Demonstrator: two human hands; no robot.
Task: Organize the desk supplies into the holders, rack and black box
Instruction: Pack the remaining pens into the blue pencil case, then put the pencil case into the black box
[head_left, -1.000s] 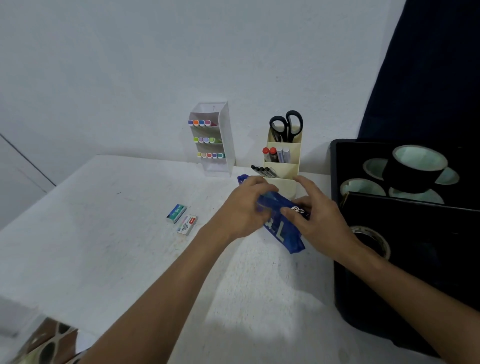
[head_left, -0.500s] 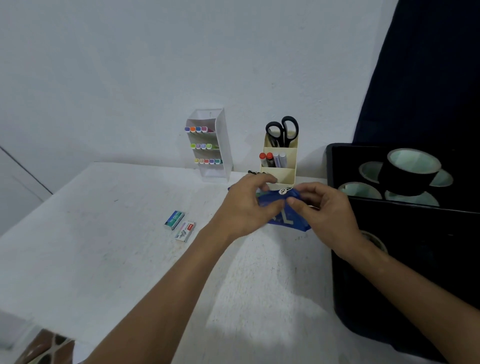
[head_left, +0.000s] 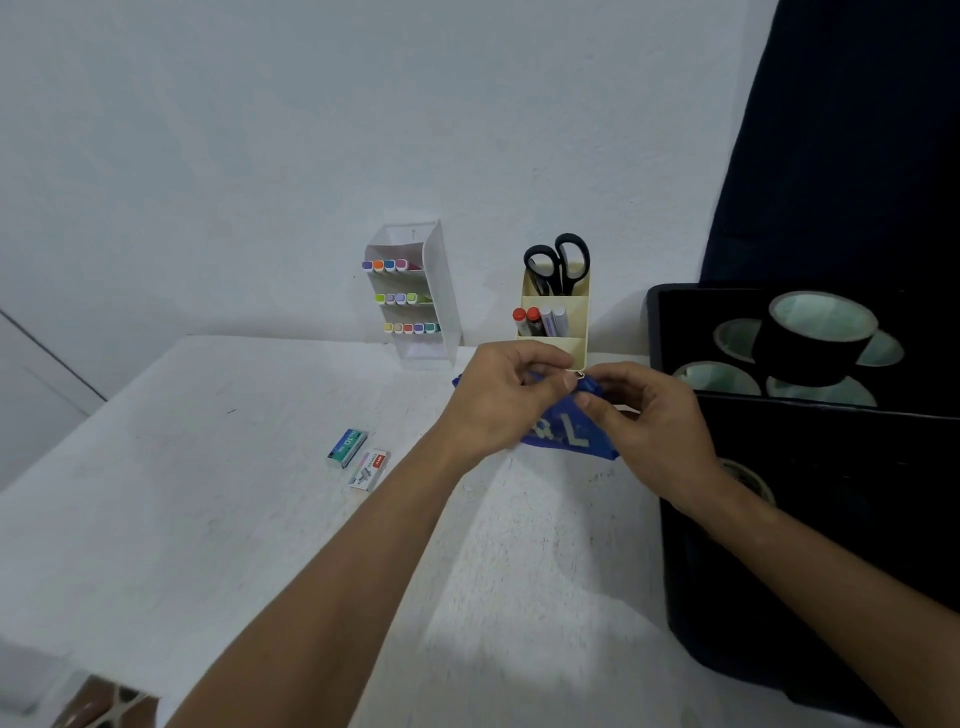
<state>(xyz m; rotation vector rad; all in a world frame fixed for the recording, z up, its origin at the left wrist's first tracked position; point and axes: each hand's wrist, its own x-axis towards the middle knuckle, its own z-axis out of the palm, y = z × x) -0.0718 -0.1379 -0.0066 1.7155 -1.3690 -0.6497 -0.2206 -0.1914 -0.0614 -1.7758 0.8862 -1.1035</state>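
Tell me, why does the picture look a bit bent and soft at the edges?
Head view: the wide-angle lens bows the table edge and stretches the forearms. Soft, even light throws faint shadows under the left hand and right hand. The blue pouch print is slightly blurred; the black box interior is lost in darkness.

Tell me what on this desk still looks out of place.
Two small staple boxes lie loose and skewed on the white desk, left of the hands, outside any holder. The blue pouch is also unstored, held by both hands beside the black box.
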